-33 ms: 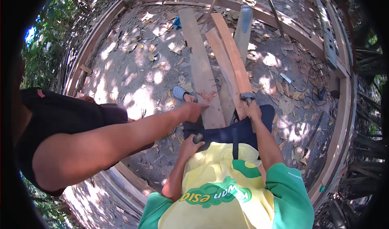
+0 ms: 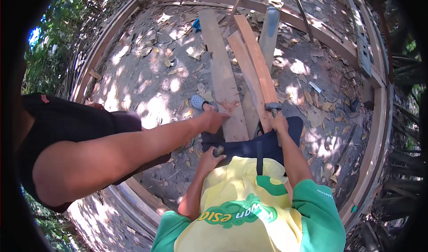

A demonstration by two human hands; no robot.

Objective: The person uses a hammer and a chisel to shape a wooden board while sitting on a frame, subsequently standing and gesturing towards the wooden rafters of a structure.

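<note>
My right hand (image 2: 279, 124) grips a hammer (image 2: 273, 105) by its handle close below the metal head, over the near end of a reddish plank (image 2: 257, 58). My left hand (image 2: 207, 161) rests by my left thigh, closed round a short, rounded wooden handle (image 2: 218, 151); the rest of that tool is hidden. A wide board (image 2: 221, 69) stretches away from my lap, with wood chips (image 2: 231, 105) scattered on its near part. From the left, another person's hand (image 2: 213, 120) points a finger at the board beside the chips.
A handsaw (image 2: 272, 22) lies on a plank at the far side. Wooden beams (image 2: 312, 24) frame the leaf-strewn ground (image 2: 151, 73). On the right beam lies a long grey tool (image 2: 363, 53). The other person's shoe (image 2: 197, 102) stands left of the board.
</note>
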